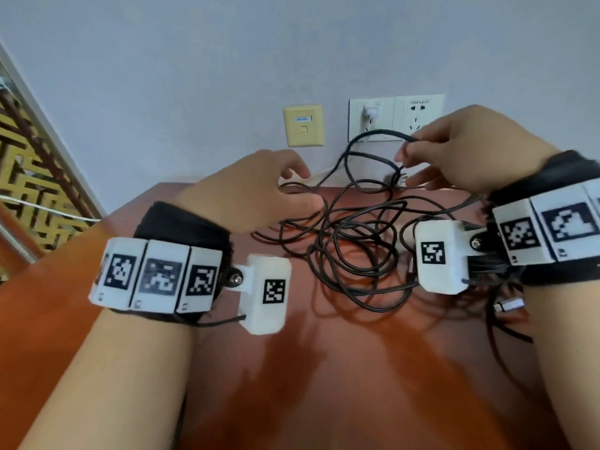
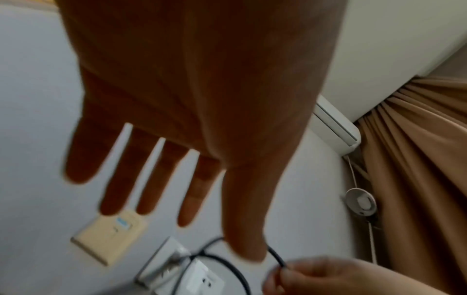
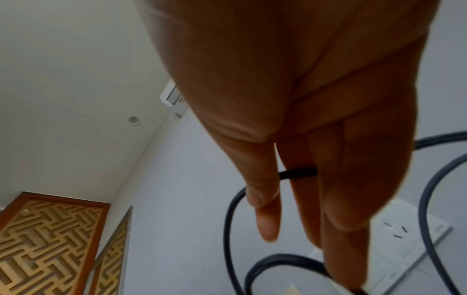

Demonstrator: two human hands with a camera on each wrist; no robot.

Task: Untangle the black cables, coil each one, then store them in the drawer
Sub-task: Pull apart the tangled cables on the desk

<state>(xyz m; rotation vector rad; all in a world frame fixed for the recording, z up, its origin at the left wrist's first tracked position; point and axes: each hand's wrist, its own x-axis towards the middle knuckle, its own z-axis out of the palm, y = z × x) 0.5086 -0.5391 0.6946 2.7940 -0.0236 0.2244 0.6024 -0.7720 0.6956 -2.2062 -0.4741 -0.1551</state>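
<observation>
Head view: table (image 1: 324, 384), cables (image 1: 350, 251), two hands mid-untangle.
Cables lie snarled on the far table; the right hand (image 1: 461, 151) pinches one raised strand at far right, the left hand (image 1: 259, 193) hovers released at their left edge. Pulling hard could tighten the knot or snag the plug (image 1: 371, 112) behind.
</observation>
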